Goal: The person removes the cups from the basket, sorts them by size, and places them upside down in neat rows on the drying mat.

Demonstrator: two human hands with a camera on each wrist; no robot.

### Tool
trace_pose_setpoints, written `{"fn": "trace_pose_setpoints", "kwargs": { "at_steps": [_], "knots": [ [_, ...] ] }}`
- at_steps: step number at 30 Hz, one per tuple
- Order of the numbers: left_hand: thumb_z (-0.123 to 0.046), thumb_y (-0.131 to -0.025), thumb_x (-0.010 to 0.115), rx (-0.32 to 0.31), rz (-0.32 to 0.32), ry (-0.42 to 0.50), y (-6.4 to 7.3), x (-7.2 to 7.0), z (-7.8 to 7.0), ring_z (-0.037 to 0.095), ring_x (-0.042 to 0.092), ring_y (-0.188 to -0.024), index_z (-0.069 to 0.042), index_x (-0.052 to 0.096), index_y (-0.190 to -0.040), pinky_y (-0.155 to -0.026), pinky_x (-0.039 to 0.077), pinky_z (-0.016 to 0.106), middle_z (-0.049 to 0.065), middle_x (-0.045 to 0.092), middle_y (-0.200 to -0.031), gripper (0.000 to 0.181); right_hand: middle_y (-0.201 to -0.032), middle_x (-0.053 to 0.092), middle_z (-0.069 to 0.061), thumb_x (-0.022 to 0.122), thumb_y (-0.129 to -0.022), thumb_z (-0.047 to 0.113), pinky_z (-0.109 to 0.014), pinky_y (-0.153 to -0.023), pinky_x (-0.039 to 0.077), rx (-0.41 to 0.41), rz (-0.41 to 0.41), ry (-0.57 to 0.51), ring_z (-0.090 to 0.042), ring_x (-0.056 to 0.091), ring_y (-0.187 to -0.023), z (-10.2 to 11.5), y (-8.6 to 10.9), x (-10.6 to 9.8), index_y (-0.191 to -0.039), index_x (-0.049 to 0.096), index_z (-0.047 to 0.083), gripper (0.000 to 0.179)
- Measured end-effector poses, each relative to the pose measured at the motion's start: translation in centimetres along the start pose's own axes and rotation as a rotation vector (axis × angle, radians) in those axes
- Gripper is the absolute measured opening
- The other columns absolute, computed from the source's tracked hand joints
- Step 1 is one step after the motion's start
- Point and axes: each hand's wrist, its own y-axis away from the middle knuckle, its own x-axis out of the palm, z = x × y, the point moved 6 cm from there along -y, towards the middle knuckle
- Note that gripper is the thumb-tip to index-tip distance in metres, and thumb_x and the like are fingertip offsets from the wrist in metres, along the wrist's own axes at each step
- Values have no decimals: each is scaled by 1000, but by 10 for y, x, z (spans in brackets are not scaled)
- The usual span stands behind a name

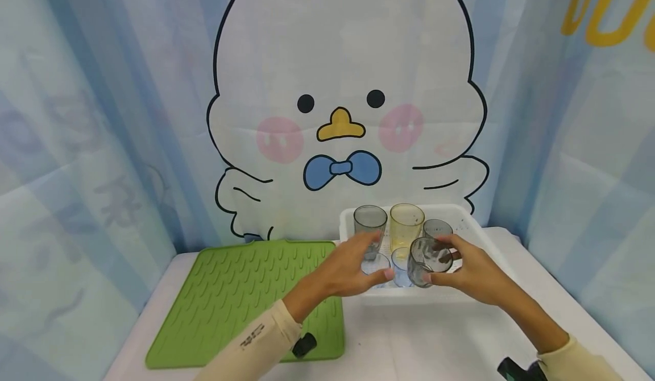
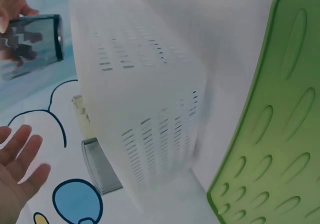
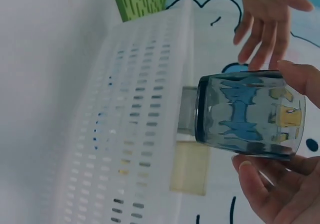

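Observation:
My right hand grips a grey-tinted drinking glass between thumb and fingers, raised over the front of a white basket. In the right wrist view this glass appears sideways, held near its rim end. My left hand hovers above the basket's left front, fingers spread and holding nothing. The left wrist view shows that hand with extended fingers. Inside the basket stand a tall grey glass, a yellow glass, a smaller grey glass and clear bluish glasses.
A green ridged drying mat lies left of the basket on the white-covered table. The basket has slotted walls. Behind hangs a printed curtain, with further curtain on both sides.

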Motion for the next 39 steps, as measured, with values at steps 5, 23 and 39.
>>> {"fn": "trace_pose_setpoints", "kwargs": {
  "at_steps": [5,23,39],
  "knots": [
    [-60,-88,53,81,76,122,5,2,-6,15,48,-123,-15,28,-148,-98,43,34,1,41,-143,79,-116,57,-9,80,-72,44,-26,-68,51,-54,36,-67,-23,57,-98,23,9,10,-132,45,5,80],
    [-43,-81,72,237,87,235,19,1,-27,7,53,-108,-12,41,-140,-90,44,17,-1,53,-125,73,-109,59,3,82,-66,49,-27,-68,51,-108,89,-121,-18,56,-92,57,23,30,-127,51,18,76],
    [-49,-83,68,175,79,269,45,-6,-23,3,56,-99,-14,47,-134,-83,48,19,-6,56,-115,65,-132,47,-5,80,-73,41,-29,-79,50,-91,325,-221,-25,52,-107,57,36,56,-147,26,18,94]
  ]
}}
